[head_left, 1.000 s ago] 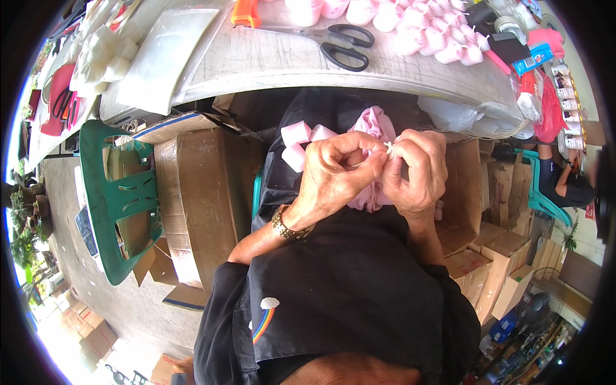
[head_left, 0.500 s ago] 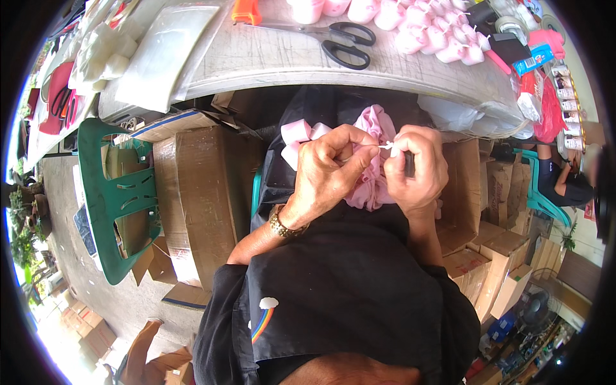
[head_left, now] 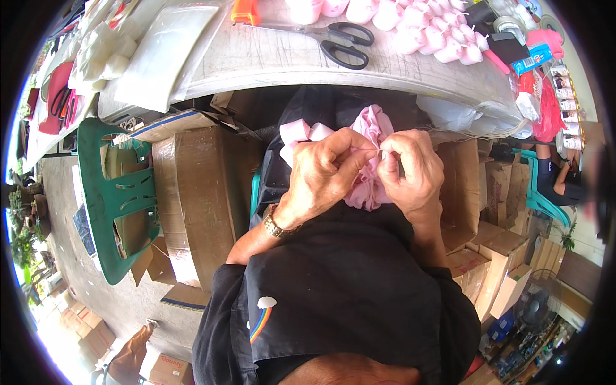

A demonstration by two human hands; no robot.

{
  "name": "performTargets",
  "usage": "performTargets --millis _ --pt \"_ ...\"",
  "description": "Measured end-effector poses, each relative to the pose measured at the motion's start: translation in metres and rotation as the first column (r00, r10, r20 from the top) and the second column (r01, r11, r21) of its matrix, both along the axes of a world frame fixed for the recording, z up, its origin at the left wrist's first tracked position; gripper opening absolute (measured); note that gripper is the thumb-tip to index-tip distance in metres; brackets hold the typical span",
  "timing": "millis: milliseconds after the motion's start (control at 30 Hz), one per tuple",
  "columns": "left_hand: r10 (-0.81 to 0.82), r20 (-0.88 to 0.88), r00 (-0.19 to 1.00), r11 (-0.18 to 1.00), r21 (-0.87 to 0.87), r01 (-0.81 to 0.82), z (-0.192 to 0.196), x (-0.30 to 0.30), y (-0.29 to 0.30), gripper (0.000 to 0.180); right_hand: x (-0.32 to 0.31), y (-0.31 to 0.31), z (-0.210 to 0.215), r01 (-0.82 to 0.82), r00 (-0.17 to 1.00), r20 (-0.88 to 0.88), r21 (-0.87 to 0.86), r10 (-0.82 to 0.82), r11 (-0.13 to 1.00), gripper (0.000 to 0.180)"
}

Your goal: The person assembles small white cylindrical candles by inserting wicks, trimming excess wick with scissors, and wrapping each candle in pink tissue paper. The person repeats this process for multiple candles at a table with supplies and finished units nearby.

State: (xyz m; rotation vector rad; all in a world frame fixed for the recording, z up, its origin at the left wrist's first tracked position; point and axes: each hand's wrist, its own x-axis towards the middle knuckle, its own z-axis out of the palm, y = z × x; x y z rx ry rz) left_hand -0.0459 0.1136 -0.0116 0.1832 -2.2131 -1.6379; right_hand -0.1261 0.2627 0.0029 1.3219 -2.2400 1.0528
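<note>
Over my lap, both hands are raised with their fingertips almost meeting. My left hand point(head_left: 324, 173), a gold-coloured watch on its wrist, pinches a thin white string between thumb and forefinger. My right hand point(head_left: 414, 168) is closed, its thumb and fingertips pinching the same string; only a short piece shows between them. Behind the hands lies a bunched pink cloth point(head_left: 372, 125), partly hidden by them. Left of it, several pale pink cylindrical pieces point(head_left: 295, 131) rest on the dark cloth of my lap.
Ahead, the grey table point(head_left: 256, 70) holds black-handled scissors point(head_left: 346, 54), an orange-handled tool point(head_left: 245, 11), clear plastic sheets point(head_left: 163, 54) and many pink candles point(head_left: 443, 38). Cardboard boxes point(head_left: 199, 192) and a green chair point(head_left: 115, 199) stand left; an open carton point(head_left: 459, 192) stands right.
My hands have drawn closer together and the right has shifted slightly left. Less of the white string shows between the fingertips. At lower left, a person's leg has moved.
</note>
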Motion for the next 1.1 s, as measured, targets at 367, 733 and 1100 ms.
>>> performTargets --millis 367,733,1100 --pt "-0.052 0.086 0.995 0.897 -0.435 0.084 -0.007 0.01 -0.048 0.018 -0.008 -0.006 0.047 -0.001 0.962 -0.27 -0.185 -0.05 0.983 0.017" --pt "0.258 0.03 0.966 0.693 -0.702 -0.164 -0.035 0.031 -0.064 0.056 -0.011 -0.03 0.086 -0.162 0.868 -0.494 -0.183 0.052 0.97 0.02" --pt "-0.08 -0.189 0.979 0.966 0.228 0.123 -0.024 0.011 -0.062 0.045 -0.02 -0.002 0.081 0.091 0.944 -0.281 -0.286 -0.174 0.954 0.025"
